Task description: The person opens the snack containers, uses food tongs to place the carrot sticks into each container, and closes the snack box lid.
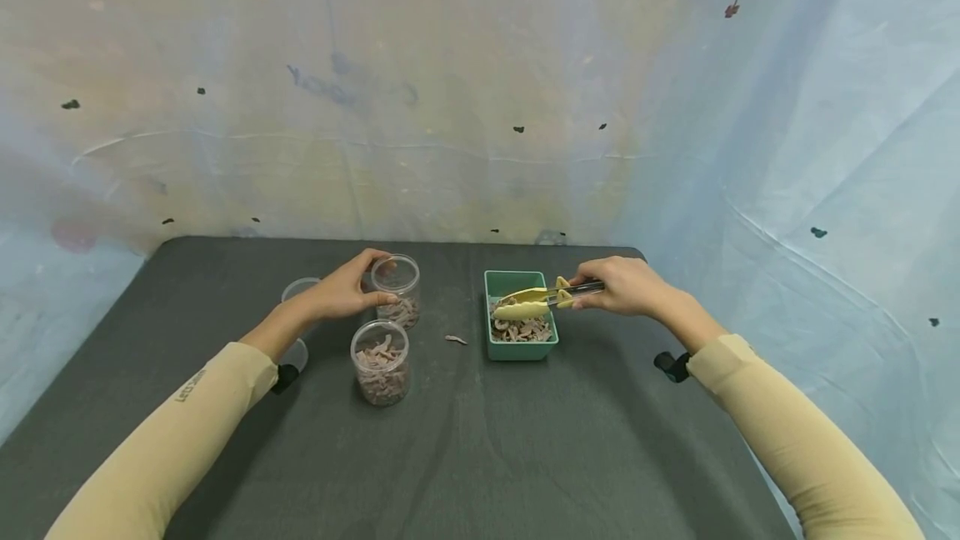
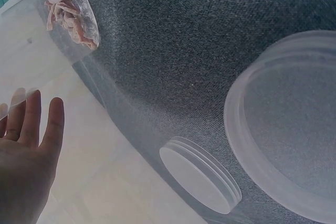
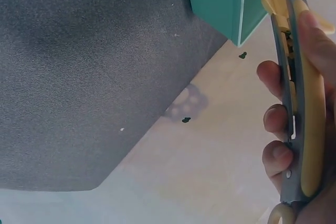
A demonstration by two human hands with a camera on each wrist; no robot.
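In the head view my left hand (image 1: 347, 287) is around the far clear jar (image 1: 396, 275), thumb on the near side and fingers at the back rim; in the left wrist view the left hand (image 2: 27, 156) has its fingers curved along the clear wall. Dried strips lie in the jar's bottom. A nearer clear jar (image 1: 382, 373) holds more strips. My right hand (image 1: 621, 285) grips yellow tongs (image 1: 525, 307), whose tips are in the green box (image 1: 522, 352) among the strips. The right wrist view shows the right hand (image 3: 315, 108) wrapped round the tong handles.
A single strip (image 1: 455, 340) lies on the dark cloth (image 1: 450, 457) between the jars and the box. Two clear lids (image 2: 199, 174) lie left of the jars, partly behind the left forearm. A patterned curtain (image 1: 420, 90) hangs behind the table.
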